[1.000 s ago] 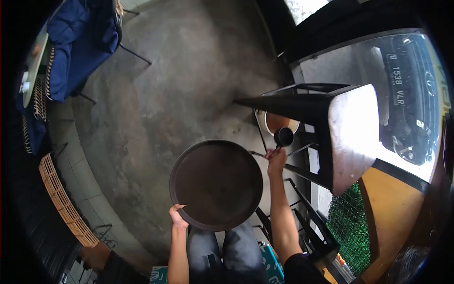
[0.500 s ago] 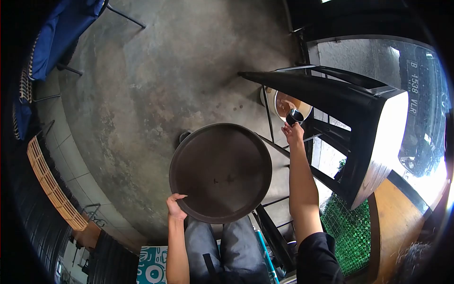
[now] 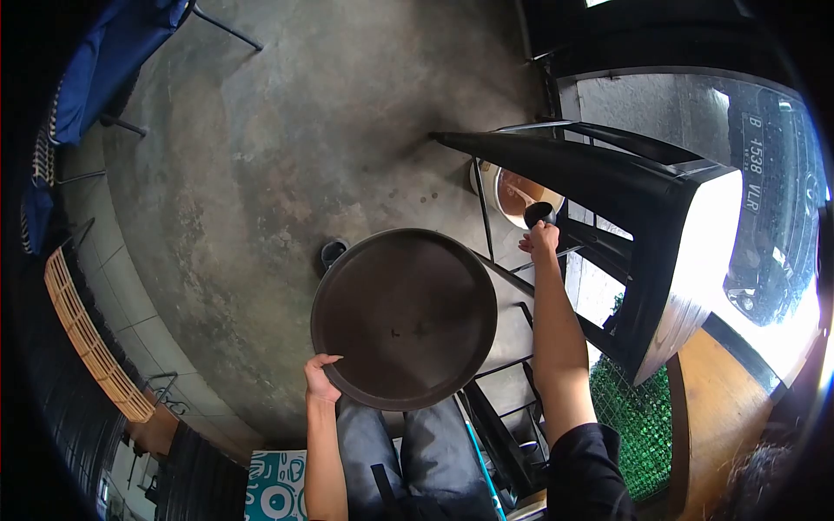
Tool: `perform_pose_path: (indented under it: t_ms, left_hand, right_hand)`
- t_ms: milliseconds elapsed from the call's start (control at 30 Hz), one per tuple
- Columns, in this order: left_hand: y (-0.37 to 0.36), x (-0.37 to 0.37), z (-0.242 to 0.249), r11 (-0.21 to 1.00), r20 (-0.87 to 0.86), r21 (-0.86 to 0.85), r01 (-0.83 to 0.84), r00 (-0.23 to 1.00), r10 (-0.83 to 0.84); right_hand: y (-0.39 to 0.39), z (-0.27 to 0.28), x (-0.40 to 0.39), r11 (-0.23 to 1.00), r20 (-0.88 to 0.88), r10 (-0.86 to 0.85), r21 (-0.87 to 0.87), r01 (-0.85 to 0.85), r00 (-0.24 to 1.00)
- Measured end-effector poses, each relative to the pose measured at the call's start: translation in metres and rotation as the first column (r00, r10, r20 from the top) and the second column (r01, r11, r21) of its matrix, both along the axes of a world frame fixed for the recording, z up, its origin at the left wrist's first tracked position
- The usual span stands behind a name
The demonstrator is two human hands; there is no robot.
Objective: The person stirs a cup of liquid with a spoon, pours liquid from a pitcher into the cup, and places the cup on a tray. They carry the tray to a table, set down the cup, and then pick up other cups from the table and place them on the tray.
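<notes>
A large round dark brown tray (image 3: 405, 304) lies level above my knees. My left hand (image 3: 321, 378) grips its near left rim, thumb on top. Out to the right, my right hand (image 3: 541, 238) holds a small black cup (image 3: 539, 214) by its side. The cup is at the near edge of a round pot (image 3: 506, 211) of brown liquid, with a light-coloured utensil (image 3: 521, 194) in it. What the cup contains is not clear. Beyond the tray's left edge, a dark cup-like object (image 3: 333, 253) stands on the floor.
A black-framed table (image 3: 599, 174) with a bright top edge overhangs the pot on the right. Green mesh (image 3: 634, 425) is below it. Blue fabric chairs (image 3: 109, 69) and a wooden slatted piece (image 3: 95, 339) are at the left. A teal patterned box (image 3: 276, 486) is by my left forearm.
The view has shifted slightly, and more of the dark object on the floor shows past the tray. The cup remains in my right hand by the pot.
</notes>
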State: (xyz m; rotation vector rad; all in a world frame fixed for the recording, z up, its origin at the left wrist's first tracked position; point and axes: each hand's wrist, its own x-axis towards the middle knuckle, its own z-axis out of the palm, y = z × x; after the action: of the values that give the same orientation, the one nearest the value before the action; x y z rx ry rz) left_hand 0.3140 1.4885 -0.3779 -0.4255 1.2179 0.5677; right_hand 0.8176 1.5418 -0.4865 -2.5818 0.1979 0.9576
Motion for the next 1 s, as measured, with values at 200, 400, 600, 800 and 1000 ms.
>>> perform_pose_path:
  t_ms: [200,400,600,800,1000]
  left_hand:
    - [-0.003,0.002,-0.001,1.0,-0.015,0.018,-0.008,1.0,0.008]
    - [-0.007,0.003,0.0,0.997,-0.023,0.018,-0.075,0.997,0.076]
    - [0.003,0.01,0.016,0.991,-0.08,0.038,-0.129,0.988,0.132]
    - [0.0,-0.004,0.018,0.988,-0.069,0.075,-0.133,0.988,0.138]
    - [-0.003,-0.009,0.03,0.972,-0.058,0.13,-0.197,0.977,0.205]
  right_hand:
    - [0.021,0.031,-0.012,0.869,0.138,0.43,-0.331,-0.368,0.892]
    - [0.016,0.019,-0.003,0.853,0.262,0.46,-0.396,-0.341,0.848]
    - [0.006,0.028,-0.002,0.885,0.346,0.421,-0.358,-0.297,0.839]
    - [-0.009,0.029,0.008,0.967,0.433,0.254,-0.094,-0.237,0.865]
    - [-0.021,0.039,0.008,0.457,-0.545,-0.381,0.592,0.664,0.747]
